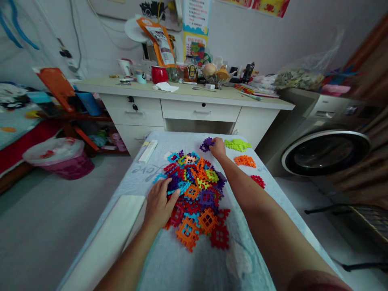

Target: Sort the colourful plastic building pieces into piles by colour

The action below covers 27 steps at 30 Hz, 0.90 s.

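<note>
**2 hands at a heap of toy tiles**

The right hand (217,148) was stretched far out, with its fingers bent down on the purple tiles (207,144). The fingertips were hidden behind the hand, so I cannot tell if they pinched a tile or only touched it. The left hand (158,203) lay flat and open on the left edge of the big mixed heap (197,190). It held nothing, and maybe it kept the heap from sliding. Near the purple tiles lay 3 more small heaps: green tiles (238,144), orange tiles (245,161) and red tiles (258,180). Each was 1 colour, so they looked grouped by colour, apart from the big heap. All sat on the pale table cloth (169,262). Tiles deep in the heap were hidden, and the right elbow was cut off at the bottom edge.
</note>
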Tool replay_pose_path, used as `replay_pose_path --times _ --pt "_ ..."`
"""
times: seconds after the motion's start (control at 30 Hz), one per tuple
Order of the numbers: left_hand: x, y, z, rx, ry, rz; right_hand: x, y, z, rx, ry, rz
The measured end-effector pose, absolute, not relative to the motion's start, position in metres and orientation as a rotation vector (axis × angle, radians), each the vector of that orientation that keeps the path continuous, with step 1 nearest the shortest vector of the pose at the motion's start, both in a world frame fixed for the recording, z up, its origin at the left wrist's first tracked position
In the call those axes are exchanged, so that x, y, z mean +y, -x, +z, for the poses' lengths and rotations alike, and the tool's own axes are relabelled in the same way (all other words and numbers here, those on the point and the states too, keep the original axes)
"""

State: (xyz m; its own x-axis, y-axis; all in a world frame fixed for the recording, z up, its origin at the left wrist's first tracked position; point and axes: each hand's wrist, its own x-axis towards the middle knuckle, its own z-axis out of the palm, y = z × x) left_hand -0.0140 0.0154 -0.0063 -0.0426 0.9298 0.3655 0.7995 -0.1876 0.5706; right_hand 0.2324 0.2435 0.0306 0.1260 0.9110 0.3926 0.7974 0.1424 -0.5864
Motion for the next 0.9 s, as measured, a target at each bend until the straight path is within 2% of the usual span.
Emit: replay_pose_path --times 0.23,0.6,0.9 --pt "0.014 0.013 -0.006 1.896 -2.027 1.037 0.262 -0.225 0.029 -1.618 1.753 0.292" --pt "0.014 0.013 -0.006 1.884 -2.03 1.049 0.229 -0.241 0.021 -1.582 1.482 0.484" --pt "0.014 0.013 -0.003 1.869 -2.035 1.047 0.166 -0.219 0.03 -2.015 1.246 0.767"
